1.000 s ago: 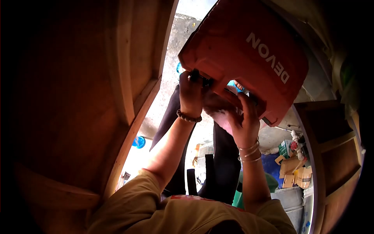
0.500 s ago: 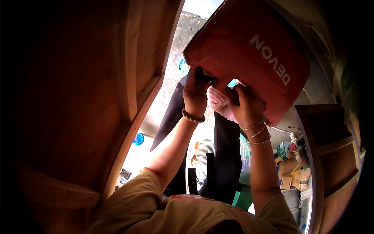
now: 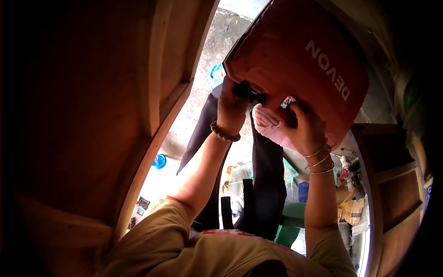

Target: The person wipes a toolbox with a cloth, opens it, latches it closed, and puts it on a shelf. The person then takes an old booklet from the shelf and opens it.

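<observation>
A red tool case (image 3: 295, 55) with white "DEVON" lettering is held up tilted in front of me. My left hand (image 3: 232, 108) is closed on its near left edge, next to a black latch (image 3: 249, 91); its fingertips are in shadow. My right hand (image 3: 304, 128) grips a pink cloth (image 3: 270, 125) against the case's near edge, its thumb by a small opening. A colourful patch (image 3: 287, 102) shows in that opening. The fingers behind the cloth and case are hidden.
A wooden panel (image 3: 152, 92) rises close on my left, and a wooden frame (image 3: 397, 180) stands at the right. Beneath are my legs in dark trousers (image 3: 267, 180), a white wire rack (image 3: 240, 175), a green stool (image 3: 293, 214) and cardboard boxes (image 3: 354, 211).
The red case and both hands have shifted a little to the right. The patch in the opening now shows pink and blue. Both hands keep their hold.
</observation>
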Demonstrator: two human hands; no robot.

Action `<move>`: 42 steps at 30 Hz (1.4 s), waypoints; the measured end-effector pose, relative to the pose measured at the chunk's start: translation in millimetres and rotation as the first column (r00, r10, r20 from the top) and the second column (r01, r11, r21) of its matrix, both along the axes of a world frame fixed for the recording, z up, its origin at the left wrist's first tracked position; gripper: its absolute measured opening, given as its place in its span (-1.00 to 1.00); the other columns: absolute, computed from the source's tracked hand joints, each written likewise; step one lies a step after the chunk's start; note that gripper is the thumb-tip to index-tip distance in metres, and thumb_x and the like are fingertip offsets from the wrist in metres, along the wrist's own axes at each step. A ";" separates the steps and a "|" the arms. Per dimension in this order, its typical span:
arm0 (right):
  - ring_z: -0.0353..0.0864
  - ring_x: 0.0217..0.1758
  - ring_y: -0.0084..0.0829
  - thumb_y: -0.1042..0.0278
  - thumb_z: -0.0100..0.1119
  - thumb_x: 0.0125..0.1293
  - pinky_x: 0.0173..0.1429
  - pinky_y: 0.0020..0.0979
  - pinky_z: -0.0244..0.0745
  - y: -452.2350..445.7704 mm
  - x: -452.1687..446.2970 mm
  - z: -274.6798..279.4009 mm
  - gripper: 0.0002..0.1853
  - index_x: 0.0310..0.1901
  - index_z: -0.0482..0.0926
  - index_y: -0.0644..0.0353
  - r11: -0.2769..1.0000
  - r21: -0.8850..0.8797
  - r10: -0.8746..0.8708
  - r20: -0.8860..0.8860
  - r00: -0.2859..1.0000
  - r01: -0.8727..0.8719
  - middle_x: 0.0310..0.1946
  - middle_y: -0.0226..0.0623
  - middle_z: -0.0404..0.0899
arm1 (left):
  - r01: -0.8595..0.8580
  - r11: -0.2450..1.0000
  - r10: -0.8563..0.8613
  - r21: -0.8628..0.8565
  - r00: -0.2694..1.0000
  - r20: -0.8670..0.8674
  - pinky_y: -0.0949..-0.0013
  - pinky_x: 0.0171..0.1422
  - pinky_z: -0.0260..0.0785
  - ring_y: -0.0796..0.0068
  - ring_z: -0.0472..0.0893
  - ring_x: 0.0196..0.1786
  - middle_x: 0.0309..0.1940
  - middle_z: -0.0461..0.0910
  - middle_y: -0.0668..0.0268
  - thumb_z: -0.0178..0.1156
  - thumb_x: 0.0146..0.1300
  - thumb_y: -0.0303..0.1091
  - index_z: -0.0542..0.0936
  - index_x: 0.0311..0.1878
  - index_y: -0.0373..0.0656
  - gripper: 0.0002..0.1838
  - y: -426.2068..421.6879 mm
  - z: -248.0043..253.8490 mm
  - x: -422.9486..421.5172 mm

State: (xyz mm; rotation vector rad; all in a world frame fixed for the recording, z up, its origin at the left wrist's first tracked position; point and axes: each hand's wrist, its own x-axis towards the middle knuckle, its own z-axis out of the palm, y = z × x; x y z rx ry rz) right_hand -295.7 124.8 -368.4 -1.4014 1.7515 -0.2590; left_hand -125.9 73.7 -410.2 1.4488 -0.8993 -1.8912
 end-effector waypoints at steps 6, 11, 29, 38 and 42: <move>0.48 -0.31 -0.11 0.37 0.19 -0.15 -0.26 -0.27 0.41 -6.1 0.0 4.8 -0.66 -0.25 0.42 0.21 0.997 0.079 0.022 -0.017 1.000 -0.021 -0.34 -0.12 0.48 | -0.033 0.994 0.027 0.107 0.998 0.057 0.55 -0.19 0.37 0.58 0.44 -0.18 -0.24 0.40 0.33 -0.09 0.04 -0.72 0.32 -0.04 -0.20 -0.62 3.1 3.3 -0.4; 0.49 -0.36 -0.12 0.36 0.19 -0.15 -0.30 -0.29 0.42 -8.0 -3.5 3.8 -0.69 -0.29 0.43 0.22 0.999 0.035 0.042 0.001 0.999 -0.042 -0.39 -0.13 0.48 | -0.080 0.981 0.084 0.178 0.996 -0.013 0.55 -0.18 0.35 0.51 0.41 -0.16 -0.22 0.33 0.33 -0.06 -0.03 -0.76 0.35 -0.06 -0.20 -0.59 1.6 2.1 1.8; 0.51 -0.49 -0.18 0.25 0.20 -0.13 -0.40 -0.34 0.44 -26.6 -31.2 37.4 -0.70 -0.30 0.49 0.13 1.000 0.009 0.008 -0.017 1.000 -0.008 -0.50 -0.18 0.50 | -0.059 0.981 0.034 -0.183 0.990 -0.138 0.50 -0.08 0.31 0.51 0.44 -0.16 -0.17 0.38 0.24 -0.15 -0.04 -0.82 0.16 0.05 -0.23 -0.48 3.0 21.8 -8.9; 0.48 -0.56 -0.18 0.27 0.22 -0.12 -0.48 -0.31 0.39 -20.6 -16.1 36.7 -0.74 -0.35 0.47 0.13 0.996 -0.002 0.090 -0.193 0.977 -0.092 -0.59 -0.16 0.47 | -0.156 0.988 0.156 -0.009 0.987 -0.030 0.49 -0.19 0.34 0.50 0.46 -0.25 -0.33 0.39 0.27 -0.07 0.07 -0.62 0.27 -0.11 -0.26 -0.72 1.9 11.0 2.7; 0.47 -0.60 -0.22 0.30 0.18 -0.13 -0.53 -0.32 0.38 -16.6 -10.2 29.2 -0.80 -0.43 0.46 0.13 0.995 -0.030 0.093 -0.193 0.977 -0.100 -0.60 -0.23 0.46 | -0.137 0.987 0.149 0.089 0.978 -0.146 0.45 -0.20 0.38 0.44 0.48 -0.31 -0.36 0.40 0.27 -0.10 0.13 -0.52 0.26 -0.13 -0.24 -0.79 0.4 21.0 2.7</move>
